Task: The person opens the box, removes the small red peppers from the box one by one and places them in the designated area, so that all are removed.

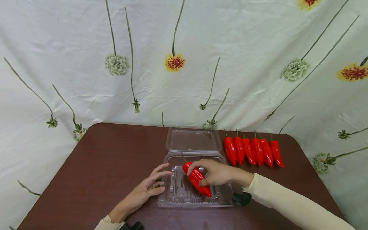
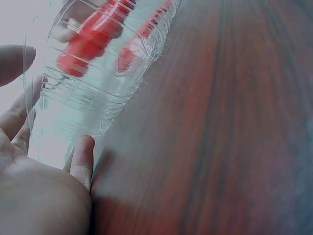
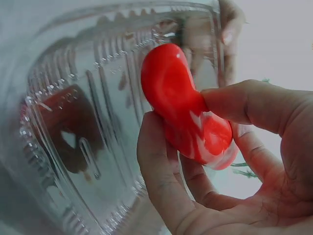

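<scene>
A glossy red chili pepper (image 1: 196, 179) with a thin stem is held over the base of a clear plastic clamshell box (image 1: 175, 204). My right hand (image 1: 214, 172) grips it between thumb and fingers, as the right wrist view also shows with the pepper (image 3: 168, 83) above the ribbed floor. At the box's left side is my left hand (image 1: 143, 188), its fingers spread along the wall. In the left wrist view that hand (image 2: 39, 196) lies beside the see-through wall, and red shows through the plastic. Whether the held pepper touches the floor, I cannot tell.
Several more red chili peppers (image 1: 257, 151) lie in a row at the back right of the dark brown table (image 1: 95, 166). The box's lid (image 1: 194, 140) is folded back toward the flowered white cloth (image 1: 161, 86) behind the table.
</scene>
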Demonstrator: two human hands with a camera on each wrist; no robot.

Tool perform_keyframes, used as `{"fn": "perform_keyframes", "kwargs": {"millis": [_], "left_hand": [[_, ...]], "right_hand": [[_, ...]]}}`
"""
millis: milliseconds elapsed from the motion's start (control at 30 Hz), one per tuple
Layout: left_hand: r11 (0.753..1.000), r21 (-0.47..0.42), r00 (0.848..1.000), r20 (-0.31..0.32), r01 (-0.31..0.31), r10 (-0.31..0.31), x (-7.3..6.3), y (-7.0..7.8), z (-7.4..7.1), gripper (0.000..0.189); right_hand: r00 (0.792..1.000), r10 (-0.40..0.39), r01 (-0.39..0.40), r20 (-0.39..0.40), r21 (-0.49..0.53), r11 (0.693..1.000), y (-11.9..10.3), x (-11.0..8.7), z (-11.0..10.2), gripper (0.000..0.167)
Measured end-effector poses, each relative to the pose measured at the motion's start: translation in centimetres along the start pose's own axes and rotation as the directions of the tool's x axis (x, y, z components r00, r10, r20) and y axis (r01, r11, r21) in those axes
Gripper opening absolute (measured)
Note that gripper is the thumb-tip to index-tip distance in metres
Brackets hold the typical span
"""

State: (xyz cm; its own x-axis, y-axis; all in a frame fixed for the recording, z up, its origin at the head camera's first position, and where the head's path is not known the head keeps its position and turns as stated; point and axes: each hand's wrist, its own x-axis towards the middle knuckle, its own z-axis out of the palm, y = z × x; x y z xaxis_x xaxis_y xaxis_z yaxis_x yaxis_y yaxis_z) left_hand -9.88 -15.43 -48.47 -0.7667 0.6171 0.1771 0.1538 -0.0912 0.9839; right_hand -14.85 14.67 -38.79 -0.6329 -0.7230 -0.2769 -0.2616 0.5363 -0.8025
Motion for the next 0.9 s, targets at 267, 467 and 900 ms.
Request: {"fn": "perform_keyframes", "kwargs": {"millis": [267,467,900], "left_hand": [[1.0,0.0,1.0,-0.01,0.005,-0.005,0.0,-0.1,0.1,0.05],[1.0,-0.01,1.0,-0.001,-0.016,0.016,-0.1,-0.1,0.2,0.049],[1.0,0.001,1.0,0.006,0.014,-0.014,0.0,-0.1,0.0,0.05]], "right_hand": [[0.998,-0.023,0.031,-0.067,0.126,0.992,0.2,-1.3,-1.7,0.042],[0.995,-0.01,0.034,-0.102,0.237,0.971,0.7,-2.2,-2.8,0.041],[0.965,0.033,0.031,-0.261,0.236,0.971,2.5,-4.3,-5.1,0.043]]}}
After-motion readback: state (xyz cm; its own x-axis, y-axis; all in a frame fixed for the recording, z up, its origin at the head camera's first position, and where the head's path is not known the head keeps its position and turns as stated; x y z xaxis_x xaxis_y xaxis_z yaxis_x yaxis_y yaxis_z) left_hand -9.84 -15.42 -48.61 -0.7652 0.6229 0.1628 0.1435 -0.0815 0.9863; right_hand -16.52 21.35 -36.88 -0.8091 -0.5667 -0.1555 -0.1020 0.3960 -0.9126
